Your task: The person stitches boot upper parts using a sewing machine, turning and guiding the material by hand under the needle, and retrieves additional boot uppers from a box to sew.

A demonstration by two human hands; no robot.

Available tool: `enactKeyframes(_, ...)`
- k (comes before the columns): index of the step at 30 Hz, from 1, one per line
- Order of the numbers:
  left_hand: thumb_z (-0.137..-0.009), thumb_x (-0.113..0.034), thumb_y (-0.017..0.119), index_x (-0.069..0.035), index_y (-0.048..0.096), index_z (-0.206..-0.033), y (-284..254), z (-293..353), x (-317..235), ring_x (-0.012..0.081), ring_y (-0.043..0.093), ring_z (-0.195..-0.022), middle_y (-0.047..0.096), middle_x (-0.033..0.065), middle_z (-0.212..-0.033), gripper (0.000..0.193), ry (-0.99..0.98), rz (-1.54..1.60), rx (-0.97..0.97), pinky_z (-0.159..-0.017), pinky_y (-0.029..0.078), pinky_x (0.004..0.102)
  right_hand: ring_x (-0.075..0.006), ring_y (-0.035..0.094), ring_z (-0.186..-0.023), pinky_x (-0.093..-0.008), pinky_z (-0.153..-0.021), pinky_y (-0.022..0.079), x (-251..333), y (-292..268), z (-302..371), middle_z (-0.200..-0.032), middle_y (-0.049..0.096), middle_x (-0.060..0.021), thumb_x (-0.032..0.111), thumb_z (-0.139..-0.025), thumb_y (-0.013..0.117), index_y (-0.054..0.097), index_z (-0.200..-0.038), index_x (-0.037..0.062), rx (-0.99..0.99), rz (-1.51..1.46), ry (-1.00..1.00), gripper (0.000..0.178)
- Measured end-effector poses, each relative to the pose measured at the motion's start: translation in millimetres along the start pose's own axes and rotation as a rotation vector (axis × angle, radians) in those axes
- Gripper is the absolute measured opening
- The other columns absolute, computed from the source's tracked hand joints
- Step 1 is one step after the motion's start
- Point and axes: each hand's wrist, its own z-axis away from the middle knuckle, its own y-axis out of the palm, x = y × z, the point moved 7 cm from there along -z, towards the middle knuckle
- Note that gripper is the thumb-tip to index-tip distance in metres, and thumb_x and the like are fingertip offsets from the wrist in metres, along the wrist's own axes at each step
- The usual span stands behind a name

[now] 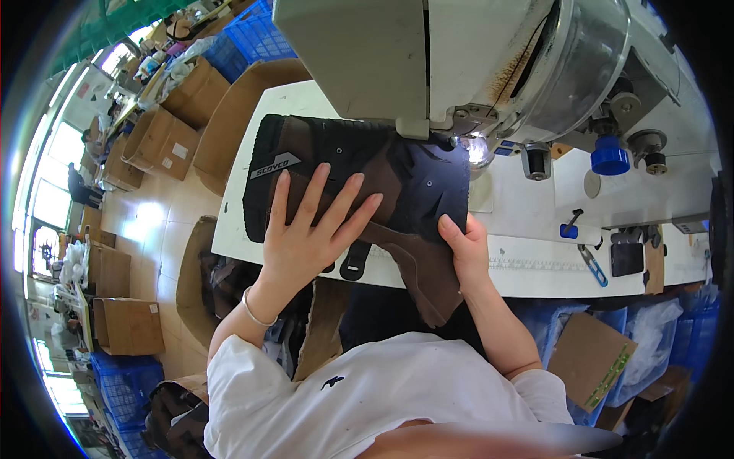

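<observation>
Here's your left hand, spread flat on the dark piece mid-frame; your right hand grips its right edge, thumb on top.

Two hands, one brown-and-black workpiece, one sewing machine, one blue cutter.

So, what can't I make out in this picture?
All in the head view:
Underside of the brown-and-black piece: faces down, away from the camera.
Right hand, fingertips: mostly hidden by the piece, so their grip is unclear.
Machine, top: cut off by the upper edge.
Needle: not visible, the machine's head blocks it.
White heap, far left: too small to identify.
</observation>
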Motion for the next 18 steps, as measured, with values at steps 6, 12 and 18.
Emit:
enactKeyframes(6,-0.079,-0.027,0.062,-0.031,0.059,-0.123,-1,0,3,0.0282,0.049,-0.124,0.052,-0.0035,-0.134,0.044,-0.026,0.061,-0.012,-0.103,0.037,0.0537,-0.0071,0.054,-0.088,-0.0235,-0.080,0.044,-3,0,-1,-0.098,0.062,-0.0002,0.023,-0.093,0.060,0.061,-0.106,0.0003,0.020,0.056,-0.041,0.026)
enactKeyframes(12,-0.081,-0.031,0.059,-0.027,0.055,-0.128,-9,-3,-3,0.0293,0.050,-0.123,0.050,-0.0022,-0.136,0.047,-0.008,0.011,0.023,-0.102,0.039,0.0546,-0.0070,0.054,-0.088,-0.0236,-0.080,0.044,5,-8,-2,-0.098,0.062,-0.0004,0.022,-0.093,0.060,0.061,-0.106,0.0001,0.034,0.082,-0.042,0.026)
enactKeyframes(18,-0.080,-0.028,0.060,-0.024,0.058,-0.125,-15,-10,-8,0.0311,0.050,-0.122,0.052,-0.0013,-0.134,0.044,-0.026,0.020,0.039,-0.101,0.041,0.0538,-0.0063,0.053,-0.083,-0.0222,-0.077,0.043,6,-16,-1,-0.092,0.062,0.0003,0.020,-0.092,0.060,0.062,-0.103,-0.0001,0.053,0.081,0.037,0.023)
